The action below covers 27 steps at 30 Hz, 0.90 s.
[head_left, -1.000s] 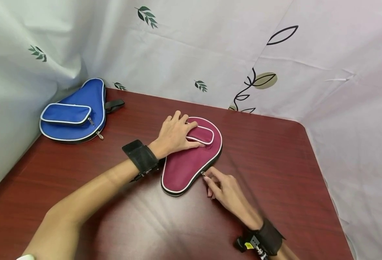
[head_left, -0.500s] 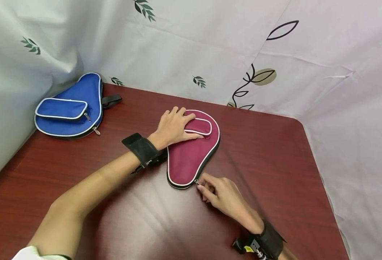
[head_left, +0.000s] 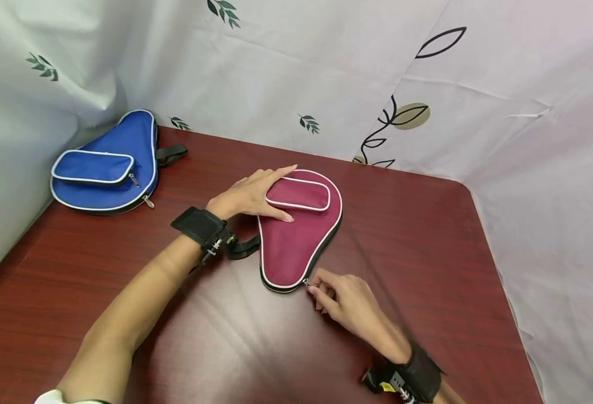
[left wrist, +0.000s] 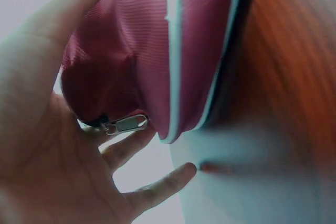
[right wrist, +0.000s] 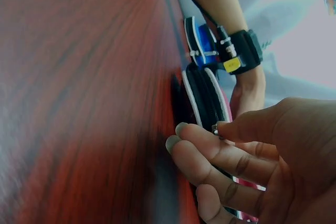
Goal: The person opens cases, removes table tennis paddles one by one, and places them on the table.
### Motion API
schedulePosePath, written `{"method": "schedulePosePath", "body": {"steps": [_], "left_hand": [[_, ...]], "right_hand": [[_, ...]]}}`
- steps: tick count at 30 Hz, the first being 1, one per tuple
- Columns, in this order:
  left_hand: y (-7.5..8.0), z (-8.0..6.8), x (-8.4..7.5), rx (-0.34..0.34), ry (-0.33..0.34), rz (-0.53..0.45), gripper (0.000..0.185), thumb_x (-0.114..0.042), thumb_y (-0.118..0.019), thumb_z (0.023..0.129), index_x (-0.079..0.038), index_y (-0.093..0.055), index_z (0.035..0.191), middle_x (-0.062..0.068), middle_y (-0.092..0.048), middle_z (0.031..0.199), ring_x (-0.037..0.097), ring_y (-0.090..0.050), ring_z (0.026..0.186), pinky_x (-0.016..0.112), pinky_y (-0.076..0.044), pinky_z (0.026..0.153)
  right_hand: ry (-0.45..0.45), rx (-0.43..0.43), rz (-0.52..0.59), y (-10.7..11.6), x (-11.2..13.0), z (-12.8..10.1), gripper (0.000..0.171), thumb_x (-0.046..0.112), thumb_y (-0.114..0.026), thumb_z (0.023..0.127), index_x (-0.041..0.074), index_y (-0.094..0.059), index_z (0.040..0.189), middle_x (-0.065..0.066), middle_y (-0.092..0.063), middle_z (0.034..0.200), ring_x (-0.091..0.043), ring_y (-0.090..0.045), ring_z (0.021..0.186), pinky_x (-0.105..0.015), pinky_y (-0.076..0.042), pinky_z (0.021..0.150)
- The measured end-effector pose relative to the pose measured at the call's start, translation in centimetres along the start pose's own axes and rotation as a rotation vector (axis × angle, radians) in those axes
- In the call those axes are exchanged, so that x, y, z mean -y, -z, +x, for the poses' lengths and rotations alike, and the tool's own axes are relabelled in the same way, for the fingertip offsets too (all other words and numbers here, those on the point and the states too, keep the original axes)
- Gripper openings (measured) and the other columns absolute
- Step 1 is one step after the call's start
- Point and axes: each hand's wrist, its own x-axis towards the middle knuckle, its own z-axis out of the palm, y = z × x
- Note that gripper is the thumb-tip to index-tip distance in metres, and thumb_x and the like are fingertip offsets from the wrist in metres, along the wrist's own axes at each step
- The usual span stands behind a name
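Dark red desk: right hand pinches the maroon case's zipper pull; left hand rests flat, fingers straight, beyond it.

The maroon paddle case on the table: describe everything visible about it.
The maroon paddle case is a paddle-shaped fabric pouch with white piping and a black zipped edge, lying flat on the dark red table, narrow end toward the person. A raised pocket with its own small metal zip pull sits on its wide end. The left hand rests on the wide end beside the pocket, fingers straight. The right hand pinches the main zipper pull at the narrow end. A black strap trails from its left side.
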Motion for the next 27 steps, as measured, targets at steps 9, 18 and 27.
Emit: {"method": "schedulePosePath", "body": {"steps": [9,18,27], "left_hand": [[-0.8,-0.5,0.6,-0.048,0.075,-0.001,0.118,-0.08,-0.078,0.063,-0.042,-0.022,0.159,-0.003,-0.049,0.145,0.022,-0.047,0.118,0.049,-0.038,0.099],[-0.7,-0.8,-0.1,-0.059,0.094,-0.006,0.116,-0.078,-0.08,0.063,-0.039,-0.027,0.159,-0.003,-0.051,0.143,0.023,-0.046,0.117,0.05,-0.038,0.098],[-0.9,-0.8,-0.4,-0.044,0.101,0.015,0.115,-0.076,-0.08,0.063,-0.03,-0.033,0.157,-0.001,-0.052,0.141,0.025,-0.044,0.113,0.048,-0.042,0.098]], "right_hand": [[0.053,-0.02,0.058,-2.0,2.2,0.2,0.013,0.018,-0.073,0.095,0.022,-0.066,0.085,0.019,-0.062,0.062,0.015,-0.051,0.053,-0.012,-0.043,0.055],[-0.022,-0.072,0.024,-4.4,5.7,2.1,0.016,0.023,-0.079,0.09,0.022,-0.066,0.08,0.021,-0.061,0.059,0.019,-0.048,0.051,-0.014,-0.046,0.056],[-0.127,-0.067,-0.001,-5.3,7.8,4.9,0.014,0.015,-0.079,0.089,0.013,-0.069,0.079,0.015,-0.064,0.057,0.013,-0.052,0.047,-0.025,-0.053,0.062]]}}
